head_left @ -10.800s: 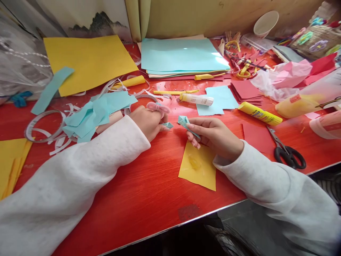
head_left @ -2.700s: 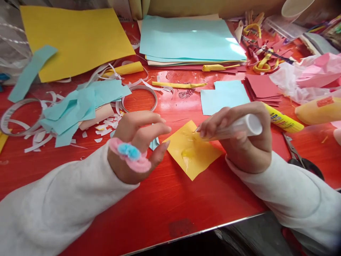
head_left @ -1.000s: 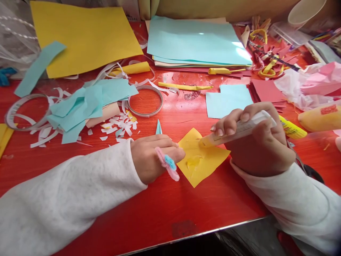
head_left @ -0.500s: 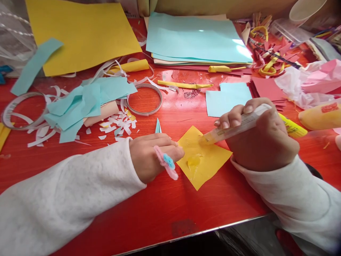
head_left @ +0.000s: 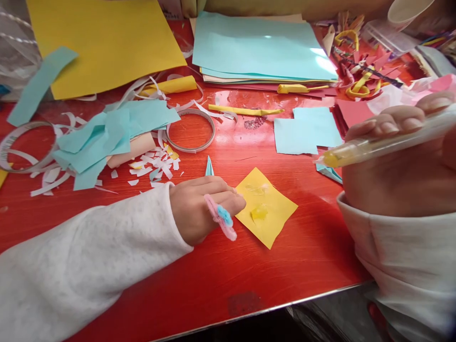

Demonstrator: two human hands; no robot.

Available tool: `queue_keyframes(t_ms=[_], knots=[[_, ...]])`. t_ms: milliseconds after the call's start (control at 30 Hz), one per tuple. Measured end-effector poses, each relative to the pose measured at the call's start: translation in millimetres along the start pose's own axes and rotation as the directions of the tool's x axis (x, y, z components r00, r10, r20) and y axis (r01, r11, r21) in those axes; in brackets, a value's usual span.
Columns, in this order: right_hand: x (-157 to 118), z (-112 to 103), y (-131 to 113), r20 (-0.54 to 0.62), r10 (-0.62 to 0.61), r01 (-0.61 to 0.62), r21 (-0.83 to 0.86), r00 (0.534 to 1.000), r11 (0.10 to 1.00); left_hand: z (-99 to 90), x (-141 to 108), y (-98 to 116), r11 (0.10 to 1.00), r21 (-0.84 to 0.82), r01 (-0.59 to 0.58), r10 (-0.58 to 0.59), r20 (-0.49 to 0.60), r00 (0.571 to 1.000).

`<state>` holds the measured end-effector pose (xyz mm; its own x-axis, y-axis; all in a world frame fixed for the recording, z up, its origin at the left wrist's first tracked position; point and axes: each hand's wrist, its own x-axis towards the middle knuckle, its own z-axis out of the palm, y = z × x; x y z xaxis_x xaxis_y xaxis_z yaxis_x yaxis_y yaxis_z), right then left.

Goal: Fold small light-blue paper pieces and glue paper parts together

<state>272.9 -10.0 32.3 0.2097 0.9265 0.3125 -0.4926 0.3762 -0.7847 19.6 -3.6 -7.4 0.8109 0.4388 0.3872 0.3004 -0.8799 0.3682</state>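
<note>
A small yellow paper square (head_left: 276, 197) lies on the red table with wet, shiny glue smears on it. My left hand (head_left: 206, 209), wearing a pink and blue fuzzy ring, is closed at the square's left corner, holding it in place; its thumb is hidden. My right hand (head_left: 399, 161) grips a clear glue tube (head_left: 377, 145) with a yellowish tip, raised to the right of the square and apart from it. Behind my left hand a folded light-blue paper point (head_left: 209, 167) sticks up. A folded blue piece (head_left: 329, 174) shows partly behind my right hand.
Light-blue paper strips (head_left: 107, 137) and white scraps (head_left: 162, 164) lie left, near two tape rolls (head_left: 190, 150) (head_left: 28, 124). At the back are a large yellow sheet (head_left: 107, 42) and a stack of blue sheets (head_left: 256, 47). Blue squares (head_left: 295, 135) lie right of centre.
My right hand has lifted the glue tube off the yellow square and moved right, towards the camera. The square's right corner has shifted slightly left. My left hand stays almost still.
</note>
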Motion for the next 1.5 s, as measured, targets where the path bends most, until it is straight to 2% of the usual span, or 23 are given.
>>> queue_keyframes(t_ms=[67,133,233,300,367,467,567,633,700,767,833,900,967,1067,1167,1267,1367,1433,1500], knots=[[-4,8,2,0.083,-0.002,0.008,-0.070,0.997,0.998,0.2,0,0,0.997,0.048,-0.054,0.055,-0.007,0.998],[-11,16,10,0.185,-0.037,0.073,-0.192,0.982,0.979,0.4,0,1,0.994,0.088,-0.064,0.065,-0.013,0.998],[-23,20,29,0.350,-0.081,0.192,-0.294,0.933,0.936,0.6,-1,3,0.995,0.087,-0.052,0.054,-0.014,0.998],[-29,19,41,0.436,-0.042,0.213,-0.350,0.899,0.912,0.3,-2,4,0.996,0.074,-0.040,0.040,-0.002,0.999],[-31,19,47,0.457,-0.012,0.215,-0.396,0.890,0.893,-0.3,-1,4,0.997,0.077,-0.024,0.024,0.004,1.000],[-22,21,41,0.330,-0.045,0.176,-0.378,0.943,0.909,-1.0,1,4,0.995,0.091,-0.031,0.033,-0.020,0.999],[-4,22,24,0.096,-0.056,0.082,-0.297,0.994,0.951,0.0,4,3,0.996,0.084,-0.041,0.045,-0.047,0.998],[6,18,14,-0.045,-0.040,0.029,-0.229,0.998,0.973,1.4,4,2,0.995,0.087,-0.058,0.063,-0.056,0.996],[11,15,10,-0.104,0.009,-0.027,-0.177,0.994,0.984,2.1,4,0,0.993,0.089,-0.077,0.084,-0.074,0.994],[9,14,13,-0.048,0.077,-0.083,-0.145,0.996,0.986,1.3,3,-1,0.995,0.083,-0.058,0.070,-0.139,0.988],[5,15,20,0.053,0.172,-0.165,-0.115,0.984,0.980,-0.6,2,-2,0.996,0.084,-0.038,0.058,-0.250,0.966],[0,16,30,0.151,0.220,-0.208,-0.087,0.964,0.974,-2.2,2,-2,0.992,0.096,-0.078,0.103,-0.303,0.947],[-5,16,38,0.252,0.237,-0.215,-0.111,0.938,0.970,-2.5,2,-1,0.979,0.117,-0.165,0.190,-0.247,0.950],[-13,15,44,0.392,0.211,-0.128,-0.226,0.896,0.966,-1.1,3,-1,0.962,0.140,-0.233,0.248,-0.095,0.964],[-18,14,46,0.433,0.178,-0.053,-0.286,0.884,0.957,0.0,4,-2,0.957,0.135,-0.257,0.262,-0.022,0.965],[-10,6,45,0.334,0.206,-0.146,-0.195,0.920,0.970,0.6,4,-3,0.959,0.118,-0.257,0.264,-0.048,0.963],[7,-12,36,0.098,0.258,-0.251,-0.077,0.961,0.965,1.3,4,-3,0.962,0.107,-0.252,0.262,-0.094,0.960],[16,-19,23,-0.063,0.186,-0.188,-0.031,0.980,0.982,2.0,3,-3,0.965,0.092,-0.247,0.257,-0.115,0.960],[18,-15,9,-0.145,0.074,-0.081,-0.043,0.987,0.996,3.1,2,-2,0.973,0.051,-0.225,0.230,-0.120,0.966]])
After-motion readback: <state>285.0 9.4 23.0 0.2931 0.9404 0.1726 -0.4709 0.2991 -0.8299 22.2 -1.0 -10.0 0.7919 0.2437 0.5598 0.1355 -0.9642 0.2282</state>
